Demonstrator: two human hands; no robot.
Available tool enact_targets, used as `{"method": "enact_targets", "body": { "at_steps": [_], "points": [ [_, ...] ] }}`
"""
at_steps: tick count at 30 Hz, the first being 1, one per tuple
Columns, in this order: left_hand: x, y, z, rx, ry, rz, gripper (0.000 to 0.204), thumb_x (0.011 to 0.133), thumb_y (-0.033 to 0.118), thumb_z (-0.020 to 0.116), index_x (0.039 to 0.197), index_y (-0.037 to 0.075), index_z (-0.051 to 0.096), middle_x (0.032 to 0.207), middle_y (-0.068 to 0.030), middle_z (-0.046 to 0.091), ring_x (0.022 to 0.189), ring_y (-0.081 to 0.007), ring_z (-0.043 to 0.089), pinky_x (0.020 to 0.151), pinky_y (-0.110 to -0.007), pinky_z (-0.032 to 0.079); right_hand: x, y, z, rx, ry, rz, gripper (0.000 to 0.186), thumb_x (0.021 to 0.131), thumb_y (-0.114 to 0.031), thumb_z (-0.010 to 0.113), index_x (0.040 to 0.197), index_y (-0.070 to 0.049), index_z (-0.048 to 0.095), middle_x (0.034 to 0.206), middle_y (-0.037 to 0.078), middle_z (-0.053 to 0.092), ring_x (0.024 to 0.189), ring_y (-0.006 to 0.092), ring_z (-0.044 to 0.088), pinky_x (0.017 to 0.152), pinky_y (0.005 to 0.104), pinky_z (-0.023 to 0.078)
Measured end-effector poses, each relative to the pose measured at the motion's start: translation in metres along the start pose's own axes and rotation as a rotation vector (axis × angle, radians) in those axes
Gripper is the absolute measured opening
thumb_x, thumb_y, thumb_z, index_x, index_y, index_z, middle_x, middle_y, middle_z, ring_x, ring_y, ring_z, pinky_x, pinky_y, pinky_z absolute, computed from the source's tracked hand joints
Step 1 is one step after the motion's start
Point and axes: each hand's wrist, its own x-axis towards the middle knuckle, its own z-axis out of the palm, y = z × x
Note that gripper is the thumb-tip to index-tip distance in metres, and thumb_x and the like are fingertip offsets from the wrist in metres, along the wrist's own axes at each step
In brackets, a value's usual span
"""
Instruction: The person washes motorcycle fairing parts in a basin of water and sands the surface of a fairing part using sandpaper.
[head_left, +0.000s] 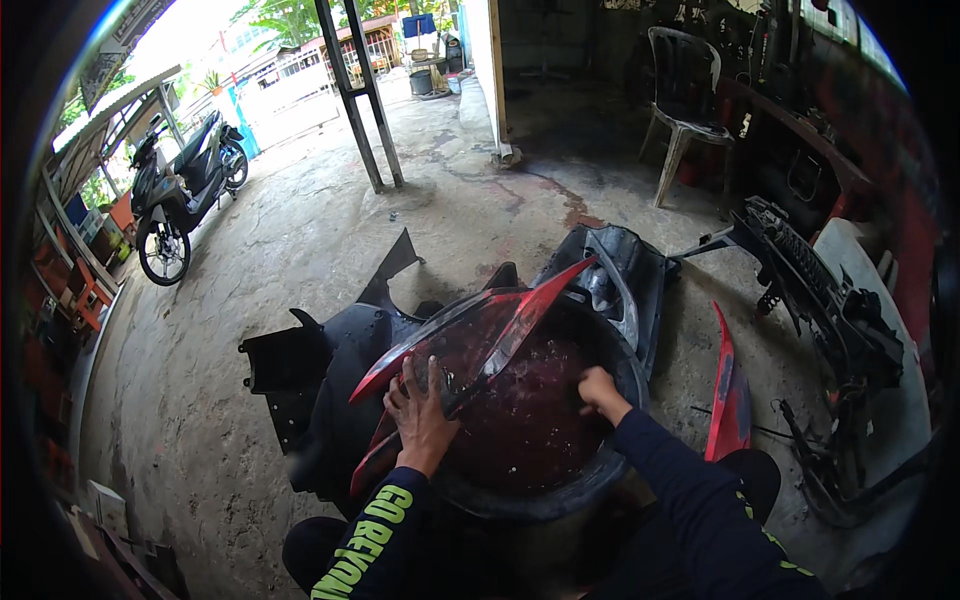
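A round dark tub (635, 385) of reddish, murky water stands in front of me. Across its left side lies a red motorcycle fairing panel (535, 310), pointed and forked, with grey scuffed patches. My left hand (420, 415) rests on the panel's lower part with its fingers spread. Over the water near the tub's right rim, my right hand (602, 393) is closed; whatever its fingers hold, if anything, is hidden. Black plastic body parts (345, 370) lie against the tub's left side.
Another red panel (730, 390) lies at the right, near a black motorcycle frame part (840, 320). More dark parts (640, 270) sit behind the tub. A plastic chair (685, 110), a metal post (365, 100) and a parked scooter (185, 190) stand farther off on the concrete floor (270, 240).
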Motion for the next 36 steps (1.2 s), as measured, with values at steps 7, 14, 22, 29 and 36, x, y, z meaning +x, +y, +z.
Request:
{"method": "enact_targets", "body": {
  "at_steps": [7,14,22,29,36],
  "points": [
    [0.004,0.005,0.014,0.025,0.057,0.022,0.113,0.062,0.032,0.088,0.158,0.019,0.029,0.16,-0.0203,0.016,0.139,-0.0516,0.026,0.114,-0.063,0.021,0.011,0.041,0.001,0.088,-0.203,0.175,0.042,0.089,0.005,0.055,0.13,-0.001,0.062,0.12,0.018,0.067,0.096,0.0383,0.07,0.058,0.0508,0.065],
    [0.001,0.008,0.002,0.002,0.062,0.014,0.109,0.064,0.028,0.086,0.158,0.023,0.029,0.161,-0.0198,0.016,0.139,-0.0519,0.026,0.112,-0.064,0.024,-0.05,-0.103,-0.037,0.339,-0.348,-0.366,0.042,0.088,0.004,0.058,0.13,-0.002,0.06,0.106,0.012,0.066,0.089,0.0277,0.068,0.079,0.048,0.064],
    [0.007,0.014,-0.017,-0.067,0.138,0.081,0.091,0.065,0.029,0.082,0.149,0.028,0.048,0.156,-0.0188,0.027,0.138,-0.0509,0.029,0.112,-0.065,0.025,-0.085,-0.1,-0.032,-0.75,-0.013,-0.906,0.098,0.078,-0.007,0.058,0.163,-0.019,0.011,0.08,0.026,0.07,0.075,0.0417,0.071,0.073,0.0529,0.057],
    [0.006,0.022,-0.03,-0.12,0.161,0.118,0.092,0.062,0.028,0.085,0.148,0.03,0.05,0.152,-0.0152,0.032,0.139,-0.0456,0.031,0.113,-0.06,0.028,-0.075,-0.089,-0.013,-0.714,0.008,-0.965,0.1,0.078,-0.007,0.058,0.163,-0.018,0.006,0.075,0.023,0.069,0.07,0.0402,0.07,0.07,0.0528,0.057],
    [0.015,0.024,-0.036,-0.202,0.165,0.117,0.089,0.062,0.03,0.083,0.146,0.029,0.053,0.151,-0.0133,0.033,0.138,-0.0456,0.032,0.113,-0.06,0.027,-0.085,-0.09,-0.005,-0.62,0.048,-1.18,0.098,0.079,-0.008,0.061,0.163,-0.017,0.011,0.082,0.019,0.068,0.069,0.0378,0.07,0.065,0.0503,0.058]
  ]
}}
